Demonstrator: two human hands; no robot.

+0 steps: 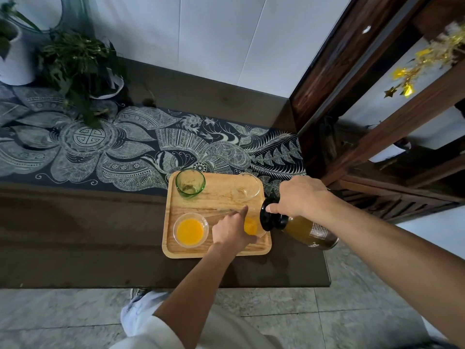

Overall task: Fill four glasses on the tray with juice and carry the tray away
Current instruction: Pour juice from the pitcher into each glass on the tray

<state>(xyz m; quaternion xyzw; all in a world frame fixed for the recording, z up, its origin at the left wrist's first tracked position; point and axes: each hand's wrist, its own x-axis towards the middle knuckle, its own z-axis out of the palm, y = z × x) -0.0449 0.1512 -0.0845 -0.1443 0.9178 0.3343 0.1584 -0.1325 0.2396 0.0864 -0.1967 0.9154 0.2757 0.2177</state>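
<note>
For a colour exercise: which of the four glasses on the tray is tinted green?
The glass at the far-left corner of the tray; the other three are colourless.

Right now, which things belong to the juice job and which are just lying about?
Job: tray, green glass, empty clear glass, left juice glass, right juice glass, bottle, left hand, right hand.
Lying about: plants, patterned cloth, cabinet, gold stars.

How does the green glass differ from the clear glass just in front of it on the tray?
The green glass is tinted green; the clear glass has no tint. The green glass shows no juice, while the clear glass holds orange juice. The green glass stands at the far left corner of the tray, the clear glass at its near left. Both stand upright on the tray.
</note>
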